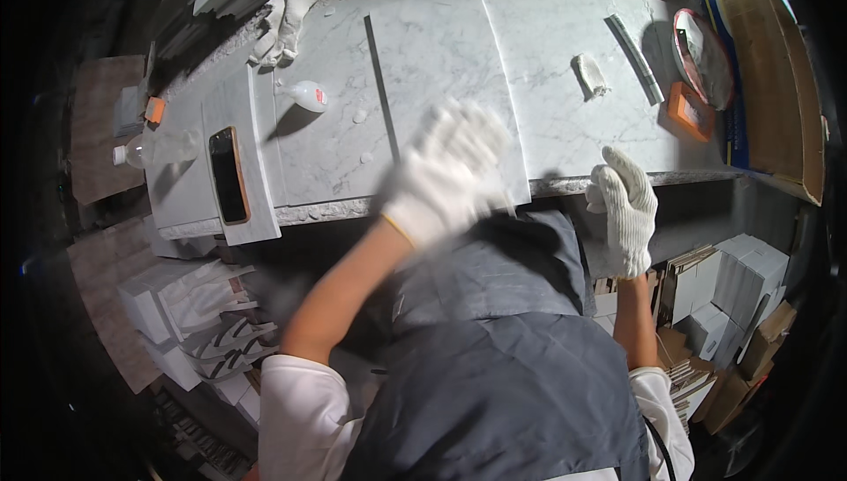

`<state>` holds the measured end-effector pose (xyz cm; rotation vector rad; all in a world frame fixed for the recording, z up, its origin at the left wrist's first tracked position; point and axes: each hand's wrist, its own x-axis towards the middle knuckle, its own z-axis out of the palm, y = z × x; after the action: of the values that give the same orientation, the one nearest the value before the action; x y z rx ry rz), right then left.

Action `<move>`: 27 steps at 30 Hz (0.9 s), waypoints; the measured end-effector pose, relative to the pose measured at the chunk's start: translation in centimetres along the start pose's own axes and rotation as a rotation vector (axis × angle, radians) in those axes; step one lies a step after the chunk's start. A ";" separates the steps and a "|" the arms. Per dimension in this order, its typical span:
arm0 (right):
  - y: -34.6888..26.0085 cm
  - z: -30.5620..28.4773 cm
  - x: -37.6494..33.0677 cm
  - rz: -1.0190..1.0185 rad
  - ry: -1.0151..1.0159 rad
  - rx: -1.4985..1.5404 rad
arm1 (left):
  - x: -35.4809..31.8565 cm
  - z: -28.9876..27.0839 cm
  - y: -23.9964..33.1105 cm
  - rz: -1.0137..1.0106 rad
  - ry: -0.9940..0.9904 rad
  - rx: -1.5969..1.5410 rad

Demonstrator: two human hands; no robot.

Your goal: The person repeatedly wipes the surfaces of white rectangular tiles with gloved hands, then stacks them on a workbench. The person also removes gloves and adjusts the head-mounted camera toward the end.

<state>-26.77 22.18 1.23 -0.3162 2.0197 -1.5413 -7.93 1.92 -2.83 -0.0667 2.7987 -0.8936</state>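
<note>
A person in a grey apron (503,375) and white knit gloves leans over a workbench topped with white marble slabs, seen from the head camera. The left hand (445,176), blurred at the centre of the frame, lies over the near edge of the middle marble slab (437,57); its fingers look spread, though the blur hides whether they press the stone. The right hand (625,207), right of centre, rests at the front edge of the right-hand marble slab (556,101), fingers curled loosely together and pinching nothing that can be seen.

At the left of the frame a dark phone in an orange case (228,175) lies on a narrow marble piece (256,154). Above it a small white bottle (307,95) lies on its side, and a spare pair of gloves (284,22) sits near the upper left. At the upper right a narrow stone strip (635,57) lies beside a crumpled white rag (589,75), an orange block (690,110) and a round red-rimmed dish (703,57). Cardboard boxes (741,296) stand stacked at the lower right
</note>
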 end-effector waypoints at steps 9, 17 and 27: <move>1.8 -0.6 -2.3 0.178 -0.017 0.058 | -5.2 -5.7 4.3 -0.306 0.534 -1.192; 3.7 2.3 -3.9 0.339 -0.330 0.018 | -9.6 -5.6 4.2 -0.816 0.428 -1.287; 3.0 5.4 -2.8 0.459 -0.545 0.074 | -9.3 -4.0 3.3 -1.315 -0.186 -2.356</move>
<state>-20.97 20.19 -1.62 -0.1954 1.4748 -1.0913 0.46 7.84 0.09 -1.8547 1.4709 2.2934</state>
